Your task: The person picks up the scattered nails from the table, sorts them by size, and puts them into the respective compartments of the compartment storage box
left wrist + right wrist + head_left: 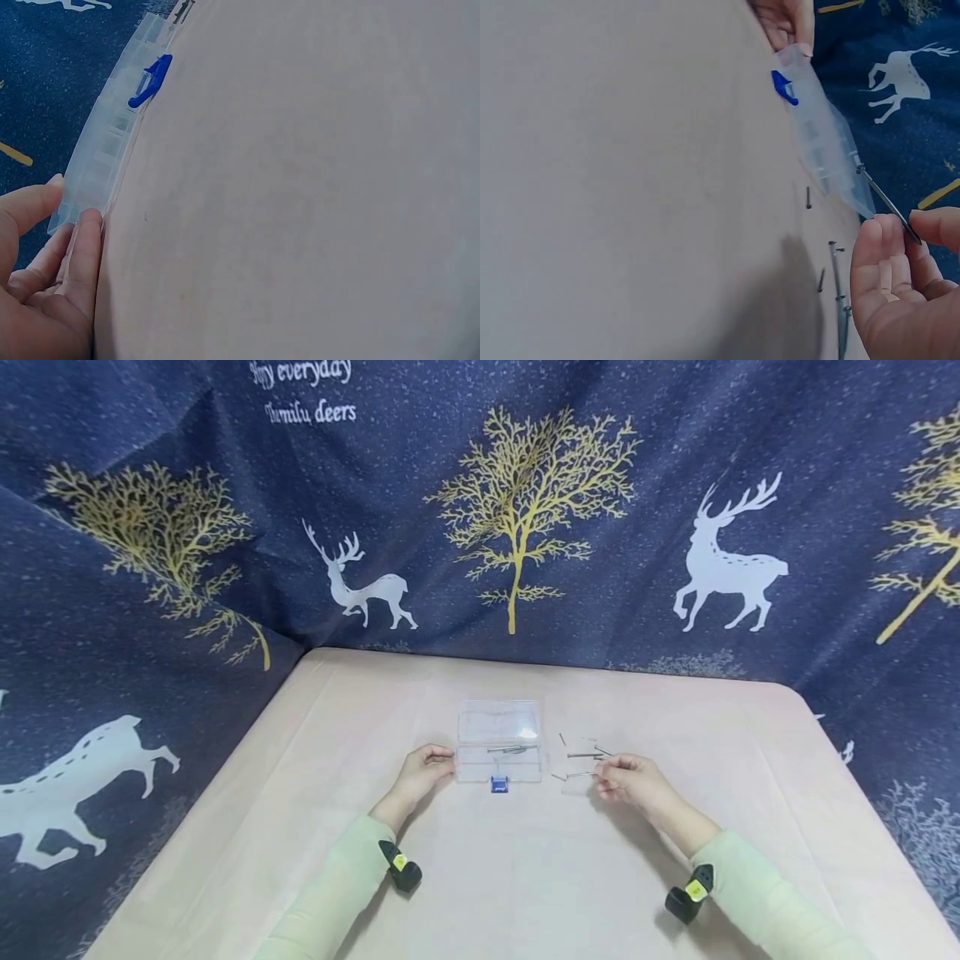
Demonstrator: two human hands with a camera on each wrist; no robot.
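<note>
An open clear plastic box lies on the table, its lid tipped back and a blue latch at its front. Several nails lie inside the rear compartment. My left hand holds the box's left end, thumb on one side and fingers on the other in the left wrist view. To the right of the box, my right hand pinches a nail between thumb and fingers, its head pointing toward the box. Loose nails lie on the table beside that hand.
A pale cloth covers the table. Behind it and along the left hangs a dark blue curtain printed with deer and trees. Small nails are scattered close to the box's right side.
</note>
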